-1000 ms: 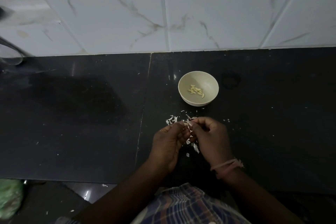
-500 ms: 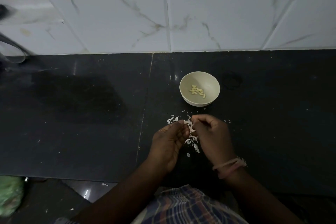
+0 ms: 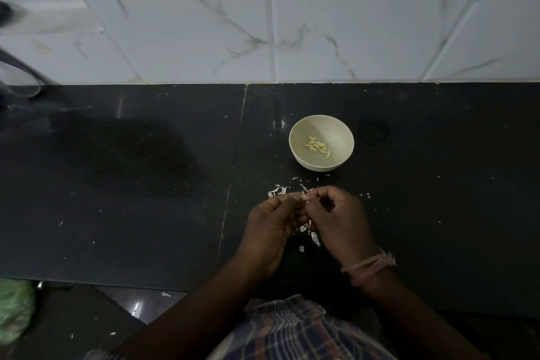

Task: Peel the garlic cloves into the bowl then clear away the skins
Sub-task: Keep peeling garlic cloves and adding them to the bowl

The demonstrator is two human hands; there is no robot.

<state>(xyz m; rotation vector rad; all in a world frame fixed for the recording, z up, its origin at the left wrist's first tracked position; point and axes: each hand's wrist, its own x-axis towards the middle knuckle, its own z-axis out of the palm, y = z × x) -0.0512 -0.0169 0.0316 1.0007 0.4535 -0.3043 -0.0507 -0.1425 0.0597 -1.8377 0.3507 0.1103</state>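
Mid-peel: our left hand (image 3: 273, 221) and right hand (image 3: 336, 215) pinch one garlic clove (image 3: 304, 197) near the bowl (image 3: 321, 142); next, strip skin, drop clove in.

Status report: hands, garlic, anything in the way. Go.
Left hand and right hand together, pinching a small garlic clove. Peeled cloves in round cream bowl. White skins litter black counter; nothing blocking.
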